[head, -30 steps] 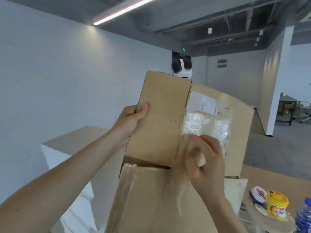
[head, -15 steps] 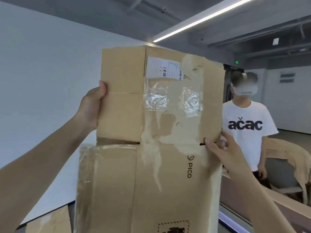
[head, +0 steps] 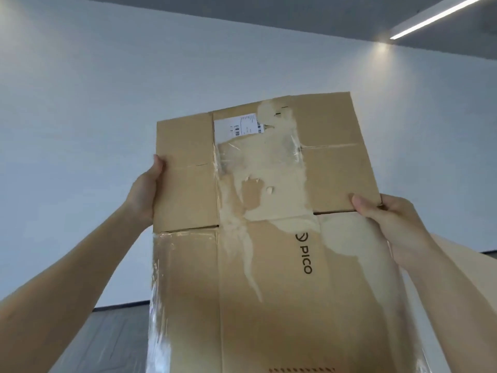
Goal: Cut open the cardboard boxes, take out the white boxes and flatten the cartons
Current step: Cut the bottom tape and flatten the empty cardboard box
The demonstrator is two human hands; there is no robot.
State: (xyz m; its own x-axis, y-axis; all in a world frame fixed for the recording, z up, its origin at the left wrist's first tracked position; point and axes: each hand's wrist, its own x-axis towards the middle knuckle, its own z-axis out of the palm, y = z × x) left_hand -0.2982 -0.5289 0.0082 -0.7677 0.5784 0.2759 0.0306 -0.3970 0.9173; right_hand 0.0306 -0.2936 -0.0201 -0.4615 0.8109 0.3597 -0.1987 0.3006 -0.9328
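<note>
my left hand (head: pixel 144 193) grips the pico carton (head: pixel 185 200) at its left edge; my right hand (head: pixel 390 224) pinches its right edge.

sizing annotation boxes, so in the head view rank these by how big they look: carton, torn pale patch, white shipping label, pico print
1. carton
2. torn pale patch
3. white shipping label and PICO print: too close in apparent size to rank. Both lie on the same carton face, so nearness hardly separates them.
</note>
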